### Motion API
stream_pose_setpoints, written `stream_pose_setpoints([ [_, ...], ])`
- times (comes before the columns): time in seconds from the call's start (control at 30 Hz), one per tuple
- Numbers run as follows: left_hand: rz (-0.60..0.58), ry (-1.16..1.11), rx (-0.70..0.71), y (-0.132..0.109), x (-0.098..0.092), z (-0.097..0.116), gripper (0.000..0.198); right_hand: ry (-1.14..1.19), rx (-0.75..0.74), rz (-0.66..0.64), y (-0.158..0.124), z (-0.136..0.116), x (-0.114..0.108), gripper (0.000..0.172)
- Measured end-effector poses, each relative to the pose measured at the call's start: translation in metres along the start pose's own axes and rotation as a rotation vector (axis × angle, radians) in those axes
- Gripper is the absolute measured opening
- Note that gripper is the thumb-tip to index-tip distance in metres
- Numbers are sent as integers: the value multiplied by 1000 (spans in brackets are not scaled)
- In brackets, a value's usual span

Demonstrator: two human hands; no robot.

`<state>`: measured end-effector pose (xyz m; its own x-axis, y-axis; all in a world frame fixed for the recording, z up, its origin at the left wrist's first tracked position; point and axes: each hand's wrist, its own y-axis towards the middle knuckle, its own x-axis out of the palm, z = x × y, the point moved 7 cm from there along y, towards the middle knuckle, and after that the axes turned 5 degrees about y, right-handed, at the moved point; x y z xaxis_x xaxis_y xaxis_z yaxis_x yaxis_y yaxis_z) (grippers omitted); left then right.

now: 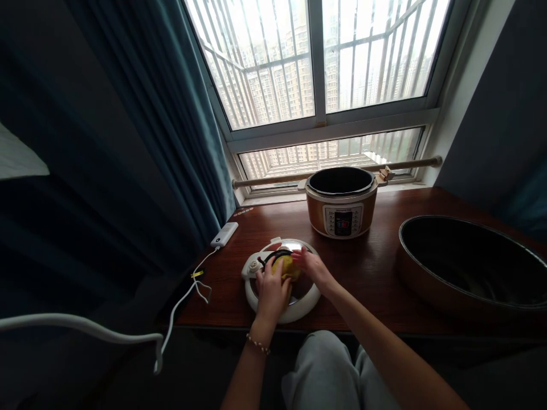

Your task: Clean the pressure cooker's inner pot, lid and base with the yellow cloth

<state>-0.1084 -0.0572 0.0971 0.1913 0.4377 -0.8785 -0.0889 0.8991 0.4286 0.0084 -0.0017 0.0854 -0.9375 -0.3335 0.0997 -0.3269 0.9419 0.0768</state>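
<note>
A round white pressure cooker lid (298, 312) with a shiny metal middle lies on the table in front of me. A valve knob (254, 266) sits at its left, and a dark curved handle (273, 254) arches over its top. My left hand (273, 285) is bent over a yellow cloth (282, 266), its fingers gripping the cloth against the lid by the handle. At the cloth's right side, my right hand (311, 266) has its fingers stretched toward the handle. Whether its fingertips touch the cloth or the handle is hard to make out.
Beyond the lid stands the cooker body (315, 212), gold and white with a control panel and a dark open top. At the right is a large dark pan (453, 296). A white power strip (224, 234) with its cord lies at the left, beside blue curtains (183, 142).
</note>
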Motion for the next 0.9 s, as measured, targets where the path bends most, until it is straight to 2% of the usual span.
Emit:
stream_pose_setpoints([
  [0.07,-34,-25,26,8,7,-15,45,-291,-47,163,-5,6,-22,47],
  [0.13,-40,-69,83,15,9,-24,39,-661,-100,230,-14,9,-32,34],
  [0.2,-28,-125,125,23,5,-27,28,-949,-137,187,-23,12,-25,27],
  [0.3,14,-168,177,38,-6,-18,22,-1181,-218,118,-36,13,3,20],
  [0.37,6,-127,250,48,-7,-1,23,-1264,-308,57,-45,13,28,14],
  [0.43,-64,-26,318,58,0,14,23,-1306,-358,-43,-54,19,51,12],
  [0.5,-148,101,303,70,12,15,24,-1334,-340,-150,-62,29,66,12],
  [0.57,-182,202,213,85,21,0,26,-1353,-309,-244,-67,36,75,13],
  [0.7,-182,328,23,104,32,-49,30,-1365,-279,-362,-69,39,81,19],
  [0.8,-178,399,-26,100,36,-70,29,-1378,-275,-391,-67,38,83,22],
  [0.9,-154,438,9,82,35,-75,29,-1383,-299,-372,-67,37,84,23],
])
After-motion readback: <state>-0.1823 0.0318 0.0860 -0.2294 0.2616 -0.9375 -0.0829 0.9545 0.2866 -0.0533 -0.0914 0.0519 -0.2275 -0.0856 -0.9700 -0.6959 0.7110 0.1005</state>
